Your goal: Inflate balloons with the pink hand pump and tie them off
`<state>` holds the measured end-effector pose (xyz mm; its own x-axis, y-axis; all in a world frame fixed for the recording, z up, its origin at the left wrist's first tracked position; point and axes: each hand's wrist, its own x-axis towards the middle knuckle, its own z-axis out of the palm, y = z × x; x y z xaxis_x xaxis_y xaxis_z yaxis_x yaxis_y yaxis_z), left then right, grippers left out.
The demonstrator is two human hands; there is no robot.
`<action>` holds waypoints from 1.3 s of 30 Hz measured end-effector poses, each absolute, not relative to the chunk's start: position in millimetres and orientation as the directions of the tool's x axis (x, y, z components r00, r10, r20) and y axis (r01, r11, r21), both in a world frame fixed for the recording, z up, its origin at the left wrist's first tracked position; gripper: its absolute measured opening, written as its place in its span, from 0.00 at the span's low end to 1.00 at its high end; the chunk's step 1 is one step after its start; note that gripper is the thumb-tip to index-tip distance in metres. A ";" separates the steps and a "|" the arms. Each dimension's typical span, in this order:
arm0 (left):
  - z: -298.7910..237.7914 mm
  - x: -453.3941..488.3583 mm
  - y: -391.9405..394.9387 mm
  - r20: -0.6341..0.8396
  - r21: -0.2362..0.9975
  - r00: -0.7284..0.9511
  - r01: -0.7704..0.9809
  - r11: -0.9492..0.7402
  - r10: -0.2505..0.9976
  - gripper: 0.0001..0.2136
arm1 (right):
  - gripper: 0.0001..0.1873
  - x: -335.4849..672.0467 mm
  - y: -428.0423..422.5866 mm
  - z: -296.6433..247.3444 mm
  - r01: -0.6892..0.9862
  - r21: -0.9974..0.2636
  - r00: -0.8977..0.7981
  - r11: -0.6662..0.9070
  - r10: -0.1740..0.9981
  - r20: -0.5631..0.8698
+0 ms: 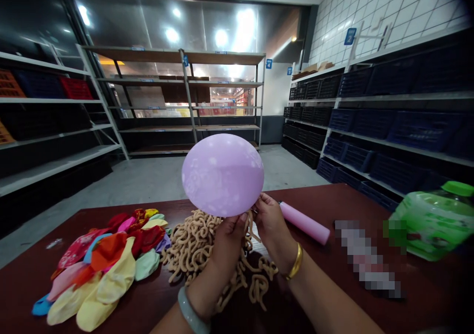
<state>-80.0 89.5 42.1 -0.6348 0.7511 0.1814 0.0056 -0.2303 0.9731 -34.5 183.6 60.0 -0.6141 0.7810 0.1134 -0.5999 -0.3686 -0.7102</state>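
Note:
An inflated lilac balloon (222, 175) with pale printed patterns stands up above the table in front of me. My left hand (231, 235) is closed at its underside, thumb and fingers pinching where the neck is; the neck itself is hidden. Close beside it, my right hand (272, 220) is closed in a pinch at the balloon's lower right. A tan soft cord (252, 226) hangs from those fingertips. Under and behind my hands lies a heap of similar curled tan cords (196, 245), with a few loose loops (259, 289) nearer me.
Flat balloons (111, 255) in many colours lie piled at left. Right of my hands are a pink cylinder (305, 223), a pixelated object (366, 257) and a green-capped jug (437, 220). Beyond the dark red table (148, 309) stand shelves (225, 82) and crates (425, 126).

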 end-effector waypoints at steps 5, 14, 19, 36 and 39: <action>44.7 -86.7 87.4 0.245 0.966 -0.667 0.106 -0.236 0.703 0.17 | 0.13 -33.2 186.6 62.4 -0.561 -0.782 -0.595 -0.272 0.789 0.152; 49.1 -107.0 80.7 0.421 0.886 -0.704 0.454 -0.093 0.572 0.14 | 0.19 -37.9 165.8 59.0 -0.306 -0.921 -0.760 -0.239 0.644 0.085; 47.5 -105.4 78.7 0.503 0.744 -0.596 0.668 0.038 0.626 0.14 | 0.15 -38.3 161.4 54.5 -0.401 -0.863 -0.739 -0.306 0.666 0.107; 54.1 -120.3 67.9 0.420 0.767 -0.706 0.612 0.193 0.571 0.12 | 0.19 -169.0 238.3 46.8 -0.169 -0.947 -0.684 -0.272 0.725 -0.086; 52.2 -121.0 67.3 0.454 0.769 -0.695 0.621 0.148 0.557 0.12 | 0.14 -194.7 252.7 51.1 -0.107 -0.965 -0.699 -0.240 0.708 -0.098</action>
